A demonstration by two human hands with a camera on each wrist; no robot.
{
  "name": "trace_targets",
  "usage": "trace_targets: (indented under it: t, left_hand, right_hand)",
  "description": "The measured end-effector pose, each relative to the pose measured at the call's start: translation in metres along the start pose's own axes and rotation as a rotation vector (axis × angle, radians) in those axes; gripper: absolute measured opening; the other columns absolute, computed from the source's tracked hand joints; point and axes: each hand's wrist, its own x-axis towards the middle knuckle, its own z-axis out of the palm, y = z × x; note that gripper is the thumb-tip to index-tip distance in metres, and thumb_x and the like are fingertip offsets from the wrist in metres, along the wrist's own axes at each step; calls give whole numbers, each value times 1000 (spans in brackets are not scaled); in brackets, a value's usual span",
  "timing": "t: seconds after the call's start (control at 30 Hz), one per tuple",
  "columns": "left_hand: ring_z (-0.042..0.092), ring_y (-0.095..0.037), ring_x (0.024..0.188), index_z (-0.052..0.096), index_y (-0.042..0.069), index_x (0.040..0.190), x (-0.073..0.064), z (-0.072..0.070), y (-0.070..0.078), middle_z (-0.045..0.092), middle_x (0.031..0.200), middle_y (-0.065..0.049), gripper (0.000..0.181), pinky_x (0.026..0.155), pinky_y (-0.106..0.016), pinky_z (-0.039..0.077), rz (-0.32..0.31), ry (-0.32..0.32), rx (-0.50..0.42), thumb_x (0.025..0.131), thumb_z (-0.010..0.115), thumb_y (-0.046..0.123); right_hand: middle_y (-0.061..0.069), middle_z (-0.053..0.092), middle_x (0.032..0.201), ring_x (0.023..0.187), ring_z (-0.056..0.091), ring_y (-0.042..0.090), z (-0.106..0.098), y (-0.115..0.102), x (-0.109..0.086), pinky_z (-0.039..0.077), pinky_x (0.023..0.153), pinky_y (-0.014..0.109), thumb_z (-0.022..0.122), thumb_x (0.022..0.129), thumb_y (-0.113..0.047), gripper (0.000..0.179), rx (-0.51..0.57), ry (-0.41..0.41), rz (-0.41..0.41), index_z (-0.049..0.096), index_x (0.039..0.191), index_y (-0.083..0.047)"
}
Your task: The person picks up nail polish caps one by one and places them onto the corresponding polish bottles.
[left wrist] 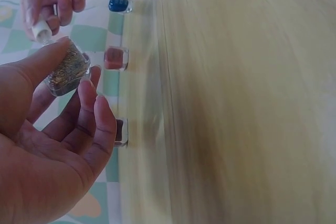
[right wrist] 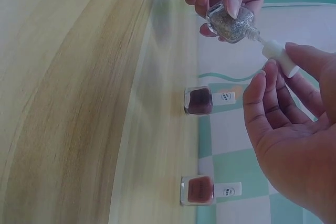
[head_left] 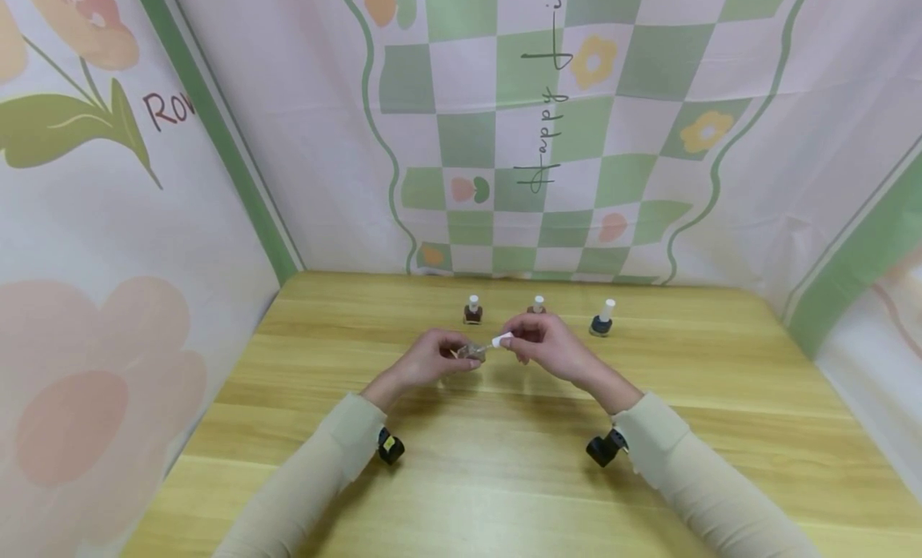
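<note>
In the head view my left hand (head_left: 430, 358) holds a small glass nail polish bottle (head_left: 471, 352) above the table, tilted with its neck toward the right. Glitter shows through the glass of that bottle (right wrist: 231, 22) in the right wrist view. My right hand (head_left: 551, 346) pinches the white cap (head_left: 502, 340) between thumb and fingers. The cap is apart from the bottle's neck, and its thin brush stem (right wrist: 261, 39) spans the gap into the neck. Whether the brush tip is inside the polish I cannot tell.
Behind the hands stand a dark red polish bottle (head_left: 473, 311), a reddish-brown one (left wrist: 115, 58) partly hidden by my right hand, and a dark blue one (head_left: 601, 319) at the right. All are on the wooden table (head_left: 475, 478). A patterned curtain (head_left: 461, 142) hangs at the back edge.
</note>
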Motion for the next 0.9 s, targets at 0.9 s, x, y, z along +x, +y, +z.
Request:
trace_targets:
  t: [0.9]
  left_hand:
    - [65,-18,86,76,16,105,2,6,6,72,100,1,14,74,-32,57,8,-7,44,93,78,22]
  right_hand:
    - [22,66,102,80,63,32,6,-2,-1,58,68,42,70,99,-25,25,-17,-26,-17,72,116,-7]
